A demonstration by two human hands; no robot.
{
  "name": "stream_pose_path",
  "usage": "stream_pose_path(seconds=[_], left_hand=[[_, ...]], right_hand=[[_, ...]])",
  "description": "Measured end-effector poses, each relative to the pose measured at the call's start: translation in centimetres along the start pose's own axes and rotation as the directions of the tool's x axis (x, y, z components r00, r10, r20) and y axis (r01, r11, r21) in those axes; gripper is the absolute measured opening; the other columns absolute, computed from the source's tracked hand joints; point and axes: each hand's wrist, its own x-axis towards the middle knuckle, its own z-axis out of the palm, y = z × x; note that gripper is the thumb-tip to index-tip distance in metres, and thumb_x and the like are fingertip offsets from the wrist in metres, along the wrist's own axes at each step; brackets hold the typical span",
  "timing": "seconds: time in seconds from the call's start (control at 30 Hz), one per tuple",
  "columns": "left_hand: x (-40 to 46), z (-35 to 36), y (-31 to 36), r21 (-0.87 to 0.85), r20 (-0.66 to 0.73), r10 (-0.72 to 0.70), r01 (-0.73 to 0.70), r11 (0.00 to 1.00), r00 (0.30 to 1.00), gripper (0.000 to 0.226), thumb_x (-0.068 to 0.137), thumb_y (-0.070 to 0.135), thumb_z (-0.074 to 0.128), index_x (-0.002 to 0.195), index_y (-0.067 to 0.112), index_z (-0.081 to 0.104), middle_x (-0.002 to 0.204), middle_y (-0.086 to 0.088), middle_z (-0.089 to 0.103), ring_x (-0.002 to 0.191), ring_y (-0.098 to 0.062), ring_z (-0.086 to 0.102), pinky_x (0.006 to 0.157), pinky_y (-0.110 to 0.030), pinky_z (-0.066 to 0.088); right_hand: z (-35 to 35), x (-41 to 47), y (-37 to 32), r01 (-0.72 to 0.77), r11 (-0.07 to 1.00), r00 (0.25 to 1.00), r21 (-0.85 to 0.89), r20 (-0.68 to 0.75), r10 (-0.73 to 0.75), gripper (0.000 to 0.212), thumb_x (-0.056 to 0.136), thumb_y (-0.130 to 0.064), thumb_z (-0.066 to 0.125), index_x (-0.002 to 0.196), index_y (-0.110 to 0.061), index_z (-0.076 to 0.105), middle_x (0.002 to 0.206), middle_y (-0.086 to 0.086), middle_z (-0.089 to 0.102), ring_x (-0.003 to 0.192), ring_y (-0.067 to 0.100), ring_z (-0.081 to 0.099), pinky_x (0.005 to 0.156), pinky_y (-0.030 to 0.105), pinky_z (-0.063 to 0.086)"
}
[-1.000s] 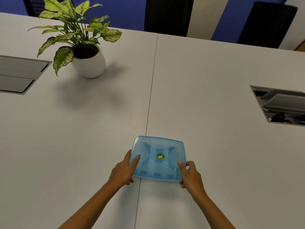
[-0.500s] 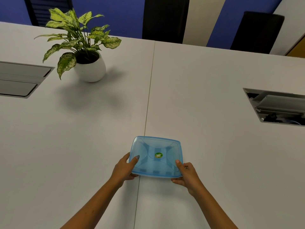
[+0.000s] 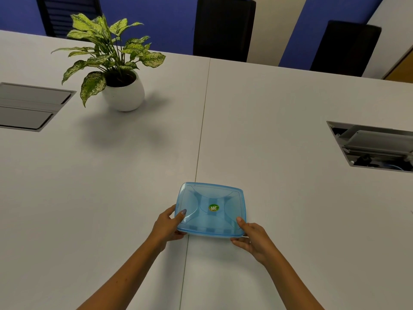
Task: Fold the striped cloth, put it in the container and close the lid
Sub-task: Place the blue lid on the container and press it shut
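Both my hands are still gripping the blue container (image 3: 211, 210) between them, left hand (image 3: 166, 225) and right hand (image 3: 253, 239) at its near corners, thumbs pressing its lid (image 3: 201, 220); nothing visibly shifting.

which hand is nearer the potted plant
Left. The left hand grips the near-left corner of the blue container, on the same side of the table seam as the potted plant; the right hand holds the near-right corner, farther away.

My one camera sits on my head, looking forward and down; my hands lie near, the white table (image 3: 290, 130) stretching beyond.
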Motion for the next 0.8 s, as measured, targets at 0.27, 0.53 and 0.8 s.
stream_pose_path(seconds=[0.27, 0.53, 0.8], left_hand=[[-0.01, 0.20, -0.57, -0.026, -0.025, 0.030, -0.030, 0.999, 0.999, 0.056, 0.088, 0.034, 0.058, 0.139, 0.022, 0.040, 0.106, -0.016, 0.063, 0.084, -0.027, 0.067, 0.057, -0.028, 0.058], [0.41, 0.09, -0.78, -0.024, -0.003, 0.027, -0.027, 0.999, 1.000, 0.056, 0.087, 0.034, 0.058, 0.139, 0.021, 0.040, 0.104, -0.016, 0.063, 0.085, -0.027, 0.067, 0.064, -0.034, 0.059], [0.49, 0.14, -0.91, -0.021, 0.001, 0.029, -0.029, 0.999, 1.000, 0.056, 0.087, 0.035, 0.057, 0.139, 0.022, 0.039, 0.104, -0.017, 0.063, 0.086, -0.027, 0.068, 0.063, -0.032, 0.059]], right_hand=[[-0.57, -0.17, 0.71, -0.001, 0.998, 1.000, 0.068, 0.027, -0.001, 0.028, 0.084, -0.025, 0.066, 0.092, -0.001, 0.053, 0.095, 0.017, 0.061, 0.090, 0.028, 0.066, 0.072, 0.031, 0.061], [-0.52, -0.13, 0.81, 0.034, 0.999, 0.999, 0.043, 0.010, -0.034, 0.023, 0.086, -0.021, 0.064, 0.090, -0.001, 0.054, 0.095, 0.017, 0.063, 0.090, 0.027, 0.067, 0.071, 0.029, 0.060], [-0.50, 0.15, 0.92, 0.044, 0.999, 0.999, 0.030, 0.000, -0.044, 0.022, 0.087, -0.021, 0.064, 0.089, -0.002, 0.053, 0.099, 0.020, 0.062, 0.091, 0.029, 0.067, 0.068, 0.028, 0.061]])
